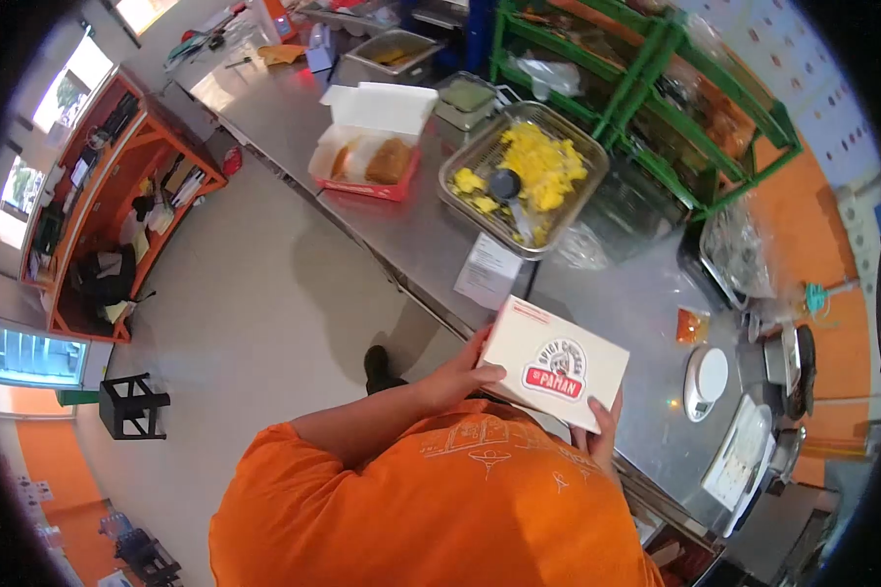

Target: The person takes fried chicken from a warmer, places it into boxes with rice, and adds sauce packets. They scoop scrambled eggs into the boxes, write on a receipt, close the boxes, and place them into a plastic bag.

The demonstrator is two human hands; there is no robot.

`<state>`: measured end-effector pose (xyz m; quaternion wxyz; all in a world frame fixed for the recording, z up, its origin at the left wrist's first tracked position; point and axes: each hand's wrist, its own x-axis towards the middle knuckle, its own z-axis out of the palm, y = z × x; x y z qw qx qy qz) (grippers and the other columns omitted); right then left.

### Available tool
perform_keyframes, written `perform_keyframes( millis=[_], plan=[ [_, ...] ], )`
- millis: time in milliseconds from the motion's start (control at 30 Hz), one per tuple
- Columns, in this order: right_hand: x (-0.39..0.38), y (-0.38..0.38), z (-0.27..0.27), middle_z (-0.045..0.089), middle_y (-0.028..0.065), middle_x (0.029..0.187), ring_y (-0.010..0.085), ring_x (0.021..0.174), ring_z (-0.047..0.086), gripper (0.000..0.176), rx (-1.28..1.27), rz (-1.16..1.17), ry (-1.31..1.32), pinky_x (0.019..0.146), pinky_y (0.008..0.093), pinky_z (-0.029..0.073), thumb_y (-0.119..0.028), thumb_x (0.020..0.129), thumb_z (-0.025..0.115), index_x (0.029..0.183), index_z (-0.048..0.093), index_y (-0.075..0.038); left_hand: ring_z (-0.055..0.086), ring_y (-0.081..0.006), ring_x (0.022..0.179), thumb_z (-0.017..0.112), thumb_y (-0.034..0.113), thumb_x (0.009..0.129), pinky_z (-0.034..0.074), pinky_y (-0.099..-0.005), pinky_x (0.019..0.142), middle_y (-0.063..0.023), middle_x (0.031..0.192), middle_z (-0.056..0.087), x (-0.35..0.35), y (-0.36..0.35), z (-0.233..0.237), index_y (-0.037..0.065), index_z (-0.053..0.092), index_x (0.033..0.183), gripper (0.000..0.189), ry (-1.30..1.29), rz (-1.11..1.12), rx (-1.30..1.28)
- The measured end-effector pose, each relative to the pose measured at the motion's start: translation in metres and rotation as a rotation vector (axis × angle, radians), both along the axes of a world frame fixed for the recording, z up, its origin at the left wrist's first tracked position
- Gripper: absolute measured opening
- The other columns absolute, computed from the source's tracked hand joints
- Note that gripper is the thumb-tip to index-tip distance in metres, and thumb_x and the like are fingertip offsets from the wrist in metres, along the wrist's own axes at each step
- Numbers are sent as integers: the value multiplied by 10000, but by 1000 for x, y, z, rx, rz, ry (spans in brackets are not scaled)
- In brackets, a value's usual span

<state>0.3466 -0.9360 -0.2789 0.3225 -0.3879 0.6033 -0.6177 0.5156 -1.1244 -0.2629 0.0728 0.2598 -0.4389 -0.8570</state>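
Both of my hands hold a cream takeaway box (519,347) with a red "Spicy Chicken" print on its lid. The box is shut and tilted, close to my orange shirt at the table's front edge. My left hand (458,377) grips its left end, thumb on the lid. My right hand (600,428) clasps the lower right corner, with fingers partly hidden under it. Beyond the box, a printed paper slip (488,271) lies beside a metal tray (450,184) of yellow scrambled egg (548,168), where a dark-headed spoon (505,184) rests.
An open takeaway box (382,103) with brown food stands farther left on the steel table (646,293). Green racks (617,108) rise behind the tray. To the right are a small orange packet (691,325), a white scale (709,377) and a white cutting board (739,455).
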Motion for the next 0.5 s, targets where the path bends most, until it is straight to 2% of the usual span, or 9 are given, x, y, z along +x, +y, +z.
perform_keyframes(
  millis=[33,133,233,267,333,400,433,500],
  plan=[
    [-6,-15,-10,186,205,1403,344,1308,200,435,-141,72,564,1028,430,230,-184,886,451,1299,351,-90,312,-218,1237,557,134,789,256,-348,1022,-138,1334,323,14,-10,-4,47,152,1382,723,11,111,85],
    [29,-98,34,200,195,1411,335,1307,212,386,-159,300,384,1039,418,185,-140,863,495,1232,421,-57,373,-218,1194,540,118,787,304,-343,997,-136,1306,360,74,-55,-16,40,164,1377,704,106,319,152],
    [85,-184,9,205,198,1412,325,1308,211,382,-194,309,316,1047,416,162,-137,845,526,1213,449,-67,420,-220,1157,514,85,778,349,-336,968,-133,1275,395,153,-98,9,39,193,1364,670,18,582,96],
    [117,-216,4,209,176,1413,283,1314,201,498,-248,304,148,1051,400,164,-117,825,540,1291,368,-77,421,-228,1160,501,79,776,354,-343,966,-129,1272,399,184,-116,3,46,203,1360,657,69,620,65],
    [183,-273,6,216,148,1408,234,1311,202,636,-236,303,-409,1050,377,179,-94,810,542,1365,231,-91,431,-238,1155,482,80,777,370,-357,955,-123,1262,410,243,-152,-5,49,227,1347,625,129,702,-5],
    [225,-326,3,259,129,1386,214,1286,249,726,-105,458,-711,1049,364,182,-79,804,535,1392,110,-95,449,-241,1138,471,94,786,392,-369,935,-118,1247,425,292,-183,-2,40,254,1330,588,131,792,-71],
    [241,-352,2,320,124,1346,220,1224,338,734,9,615,-829,1002,389,280,-117,823,527,1401,75,-120,458,-245,1127,471,111,796,403,-377,921,-117,1233,437,313,-199,1,37,272,1317,562,84,820,-65],
    [265,-400,4,356,122,1310,223,1170,392,736,117,709,-766,942,396,350,-140,828,532,1403,72,-139,477,-252,1105,473,145,815,426,-394,894,-116,1203,460,350,-238,14,31,308,1290,515,-22,870,-67]
  ],
)
